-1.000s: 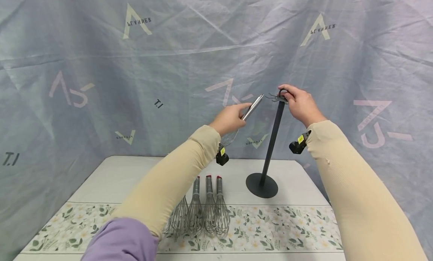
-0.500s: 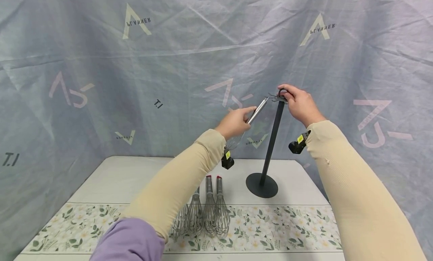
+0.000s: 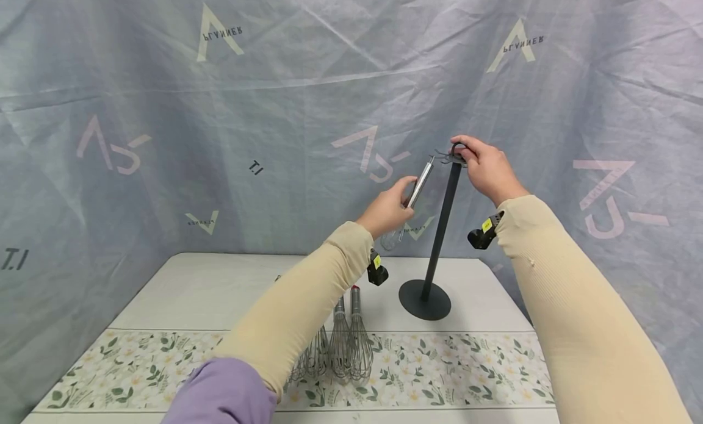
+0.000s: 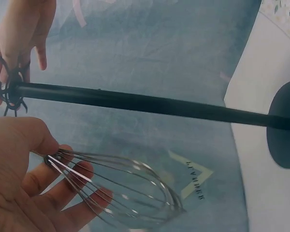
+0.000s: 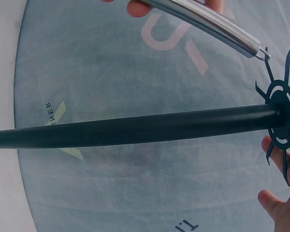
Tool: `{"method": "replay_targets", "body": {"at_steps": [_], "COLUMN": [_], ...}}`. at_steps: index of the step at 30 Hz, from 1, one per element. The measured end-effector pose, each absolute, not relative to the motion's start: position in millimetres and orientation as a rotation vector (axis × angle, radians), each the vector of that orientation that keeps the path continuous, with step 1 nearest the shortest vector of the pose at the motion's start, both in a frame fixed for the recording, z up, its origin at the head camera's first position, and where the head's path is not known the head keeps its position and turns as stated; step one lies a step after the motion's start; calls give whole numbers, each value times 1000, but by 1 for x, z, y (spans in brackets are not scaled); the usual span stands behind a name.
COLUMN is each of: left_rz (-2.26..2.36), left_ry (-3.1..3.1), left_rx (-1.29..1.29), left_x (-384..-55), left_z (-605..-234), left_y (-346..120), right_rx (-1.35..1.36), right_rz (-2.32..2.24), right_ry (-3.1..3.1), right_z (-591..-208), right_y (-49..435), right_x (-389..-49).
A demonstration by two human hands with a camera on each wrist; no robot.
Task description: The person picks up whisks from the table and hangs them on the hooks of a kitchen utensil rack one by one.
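Note:
My left hand (image 3: 387, 209) pinches a metal whisk (image 3: 421, 183) at its steel handle, the wire balloon (image 4: 130, 181) hanging downward. In the right wrist view, the small wire loop (image 5: 262, 54) at the handle's end is at the tip of one hook of a black hanging stand (image 3: 443, 222); the hook appears to pass into the loop. My right hand (image 3: 489, 171) holds the ring at the top of the stand. Several curved hooks (image 5: 288, 63) spread from the top disc. The stand leans slightly to the right, its round base (image 3: 425, 299) on the table.
More whisks (image 3: 359, 344) lie side by side on the table (image 3: 472, 302), partly hidden by my left forearm. A floral strip (image 3: 461, 369) crosses the tabletop. Behind hangs a grey-blue cloth backdrop (image 3: 307, 107) with printed letters.
My left hand has moved right and slightly down with the whisk, bringing its loop to a hook, and the handle stands steeper. My right hand has stayed on the ring.

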State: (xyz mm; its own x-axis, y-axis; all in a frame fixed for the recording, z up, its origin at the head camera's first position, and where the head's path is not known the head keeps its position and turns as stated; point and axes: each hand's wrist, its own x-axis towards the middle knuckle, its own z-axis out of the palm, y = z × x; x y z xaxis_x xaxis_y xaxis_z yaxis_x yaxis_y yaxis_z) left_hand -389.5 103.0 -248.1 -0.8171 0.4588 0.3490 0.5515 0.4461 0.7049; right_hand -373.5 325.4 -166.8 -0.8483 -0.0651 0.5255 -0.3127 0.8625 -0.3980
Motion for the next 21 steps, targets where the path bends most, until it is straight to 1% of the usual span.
{"method": "replay_targets", "body": {"at_steps": [10, 21], "left_rz": [-1434, -1500], "left_ry": [-2631, -2679], "left_rx": [-909, -907], "left_x": [-398, -393], "left_z": [-283, -315], "left_y": [106, 108], "right_rx": [279, 267], "right_rz": [652, 666], "right_ry": [-2525, -2531], "right_z": [-164, -164], "right_y": [323, 321], "right_x": [-371, -371]}}
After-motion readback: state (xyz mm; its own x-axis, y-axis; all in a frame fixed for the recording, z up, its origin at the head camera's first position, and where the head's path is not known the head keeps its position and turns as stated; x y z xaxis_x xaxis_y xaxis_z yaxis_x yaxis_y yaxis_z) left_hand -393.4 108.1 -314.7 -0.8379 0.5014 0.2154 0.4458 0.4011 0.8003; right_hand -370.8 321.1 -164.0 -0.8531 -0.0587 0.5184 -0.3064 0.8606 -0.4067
